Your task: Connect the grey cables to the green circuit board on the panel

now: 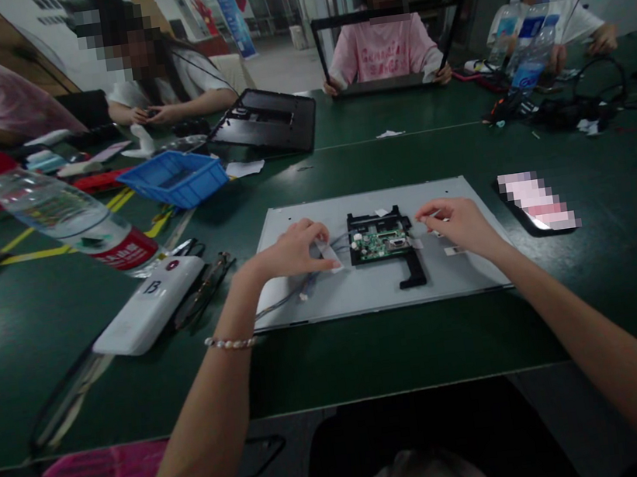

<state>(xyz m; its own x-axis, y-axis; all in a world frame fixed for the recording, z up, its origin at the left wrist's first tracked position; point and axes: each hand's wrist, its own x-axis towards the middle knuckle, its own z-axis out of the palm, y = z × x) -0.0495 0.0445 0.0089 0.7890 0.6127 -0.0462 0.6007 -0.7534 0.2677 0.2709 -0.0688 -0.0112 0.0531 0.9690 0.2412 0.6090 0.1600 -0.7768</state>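
Note:
A flat grey display panel (pixel 452 275) lies on the table with a green circuit board (pixel 378 244) in a black bracket (pixel 414 271) at its middle. On the panel left of the board rests my left hand (pixel 296 248), thumb and fingers apart around a translucent whitish strip (pixel 329 254); whether it grips the strip is unclear. Thin grey cables (pixel 288 299) run under and beside that hand. Just right of the bracket, my right hand (pixel 461 226) pinches thumb and finger together over the panel. What sits in the pinch is too small to make out.
On the left stand a tilted water bottle (pixel 74 216), a white power bank (pixel 148 308) and a blue bin (pixel 175 180). A phone (pixel 534 202) lies on the right. Across the table, a person holds a black frame (pixel 397 83); a black housing (pixel 271 119) lies nearby. Other people sit around.

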